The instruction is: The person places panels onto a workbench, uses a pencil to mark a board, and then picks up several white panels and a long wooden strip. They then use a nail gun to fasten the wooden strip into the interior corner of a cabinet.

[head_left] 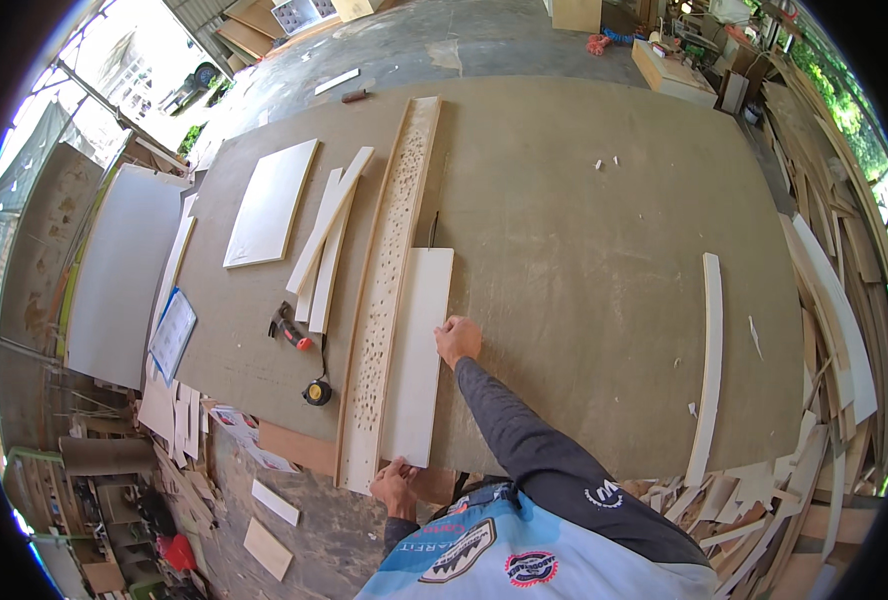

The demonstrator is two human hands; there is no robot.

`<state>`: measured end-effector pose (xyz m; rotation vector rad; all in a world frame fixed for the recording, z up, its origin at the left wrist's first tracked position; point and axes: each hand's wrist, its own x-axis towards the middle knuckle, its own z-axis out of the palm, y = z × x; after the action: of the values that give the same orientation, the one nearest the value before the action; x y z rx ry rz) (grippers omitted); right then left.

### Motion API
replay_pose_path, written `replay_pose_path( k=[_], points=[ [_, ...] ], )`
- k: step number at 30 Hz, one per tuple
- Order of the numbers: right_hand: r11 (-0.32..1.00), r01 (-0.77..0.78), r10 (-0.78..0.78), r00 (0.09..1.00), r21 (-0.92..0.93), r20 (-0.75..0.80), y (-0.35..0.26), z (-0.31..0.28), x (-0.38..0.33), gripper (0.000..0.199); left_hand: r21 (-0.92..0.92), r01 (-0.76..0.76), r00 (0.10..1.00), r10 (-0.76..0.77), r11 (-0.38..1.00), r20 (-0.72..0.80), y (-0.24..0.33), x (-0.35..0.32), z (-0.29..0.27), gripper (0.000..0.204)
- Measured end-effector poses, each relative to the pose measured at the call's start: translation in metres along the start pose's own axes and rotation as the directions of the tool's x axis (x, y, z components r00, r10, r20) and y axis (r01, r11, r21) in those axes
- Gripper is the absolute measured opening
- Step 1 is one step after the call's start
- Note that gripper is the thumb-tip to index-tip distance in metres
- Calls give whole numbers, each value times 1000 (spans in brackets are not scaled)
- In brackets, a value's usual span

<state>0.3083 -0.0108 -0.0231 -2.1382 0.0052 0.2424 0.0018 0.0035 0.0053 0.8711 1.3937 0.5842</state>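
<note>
A white rectangular board [419, 350] lies lengthwise on the large table [584, 230], its left side against a long, narrow wooden strip peppered with holes [396, 220]. My left hand [394, 487] is closed on the white board's near end, by the table's front edge. Farther up, the fingers of my right hand [459, 341] are curled and pinch the board's right edge. Just past the far end of the board is a thin dark object [434, 230], too small to name.
Left of the strip lie several narrow white slats [331, 250], a white panel [274, 205], a hammer [289, 327], a tape measure [317, 391] and a clipboard [172, 335]. A long white slat [706, 370] is on the right. Scrap wood [764, 500] is piled beyond the table's right side.
</note>
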Motion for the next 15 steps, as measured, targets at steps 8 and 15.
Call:
replay_pose_path(
  k=[8,15],
  points=[
    [997,-74,73,997,13,25,-10,1,28,22,-13,-47,999,47,999,20,3,11,22,11],
    [997,-73,75,996,-26,55,-25,-13,31,20,-70,-15,1000,15,997,5,18,3,42,11]
  ],
)
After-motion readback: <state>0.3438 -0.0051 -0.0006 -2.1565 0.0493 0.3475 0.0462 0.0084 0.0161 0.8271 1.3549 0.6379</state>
